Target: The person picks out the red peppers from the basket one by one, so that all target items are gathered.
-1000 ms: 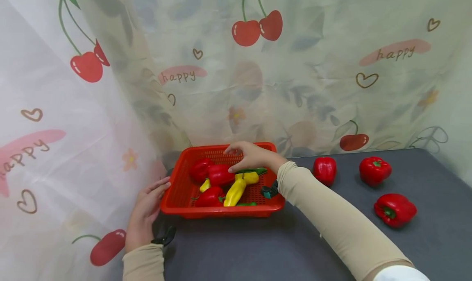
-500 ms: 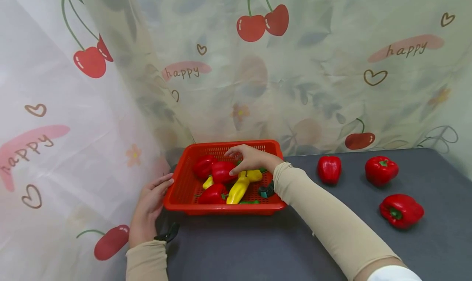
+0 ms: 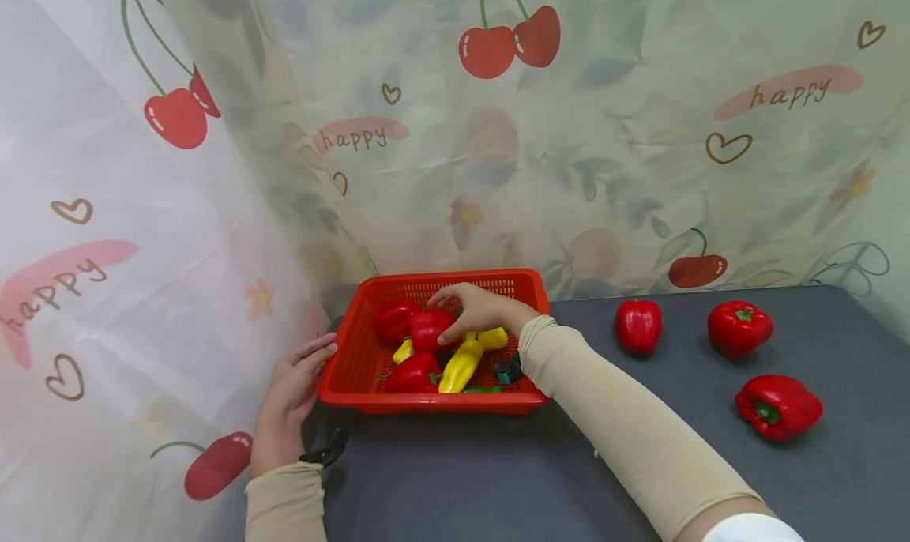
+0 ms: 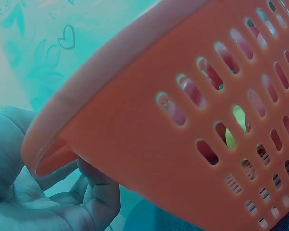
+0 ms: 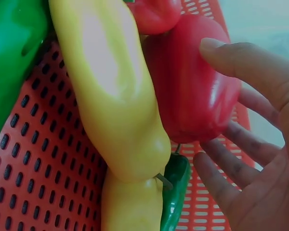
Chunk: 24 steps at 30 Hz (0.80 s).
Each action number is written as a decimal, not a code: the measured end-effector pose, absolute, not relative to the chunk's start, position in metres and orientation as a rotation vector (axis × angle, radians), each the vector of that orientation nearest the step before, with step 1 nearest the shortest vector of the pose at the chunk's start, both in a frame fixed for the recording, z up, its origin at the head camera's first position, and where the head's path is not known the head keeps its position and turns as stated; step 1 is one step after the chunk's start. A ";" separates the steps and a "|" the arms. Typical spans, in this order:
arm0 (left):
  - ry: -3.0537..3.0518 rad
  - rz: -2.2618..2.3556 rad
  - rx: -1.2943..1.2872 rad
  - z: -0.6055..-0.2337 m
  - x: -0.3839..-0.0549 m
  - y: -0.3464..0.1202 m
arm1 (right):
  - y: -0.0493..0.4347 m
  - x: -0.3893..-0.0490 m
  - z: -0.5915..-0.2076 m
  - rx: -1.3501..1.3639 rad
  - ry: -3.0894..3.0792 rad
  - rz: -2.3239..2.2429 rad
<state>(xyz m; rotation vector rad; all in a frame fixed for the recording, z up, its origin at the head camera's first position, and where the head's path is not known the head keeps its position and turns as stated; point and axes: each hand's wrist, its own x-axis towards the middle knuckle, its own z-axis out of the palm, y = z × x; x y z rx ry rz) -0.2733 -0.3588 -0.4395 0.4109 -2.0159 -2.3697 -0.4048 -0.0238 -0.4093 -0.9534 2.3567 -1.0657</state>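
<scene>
Dark grey, flat-topped counter (image 3: 455, 479) | on it, a rectangular red perforated plastic basket (image 3: 434, 400) | my left grip (image 3: 290, 392) holds the basket's left rim | my right grip (image 3: 483, 307) curves thumb and fingers round a glossy, blocky red bell pepper (image 5: 192, 91) inside the basket | beside that pepper lies a slim, smooth green chilli (image 5: 176, 190)

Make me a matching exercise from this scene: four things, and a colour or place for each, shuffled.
1. Left hand
2. Right hand
3. Basket
4. Table

A. Dark grey
B. Inside the basket's walls, at a red pepper
C. Orange-red, slotted
D. Outside the basket, at its left rim

Pairs: 1-D, 2-B, 3-C, 4-A
</scene>
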 end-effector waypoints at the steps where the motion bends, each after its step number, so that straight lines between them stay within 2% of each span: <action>1: -2.016 -2.369 0.410 -0.439 -0.273 -0.359 | -0.025 -0.405 -0.410 -0.951 2.357 -1.066; 24: -2.013 -2.333 0.417 -0.440 -0.274 -0.358 | -0.030 -0.403 -0.415 -0.948 2.327 -1.099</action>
